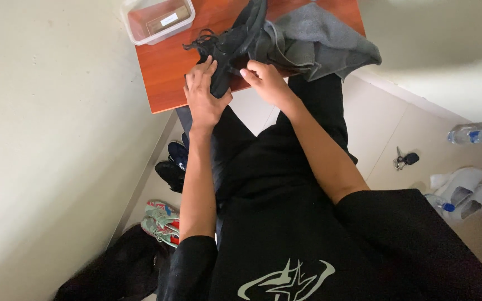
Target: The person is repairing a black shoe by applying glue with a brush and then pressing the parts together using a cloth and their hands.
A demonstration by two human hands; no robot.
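Observation:
A black laced shoe (234, 39) lies on a small red-brown table (165, 72), its heel toward me. My left hand (203, 95) grips the heel end of the shoe from the left. My right hand (266, 82) holds the shoe's right side with the fingers curled against it. A grey cloth (319, 39) is bunched on the table right behind the right hand, touching the shoe.
A clear plastic box (157, 19) stands at the table's far left corner. On the floor lie dark shoes (175, 164), green-and-red sneakers (163, 223), keys (405, 160), water bottles (478, 134) and a black bag (118, 273). A pale wall runs along the left.

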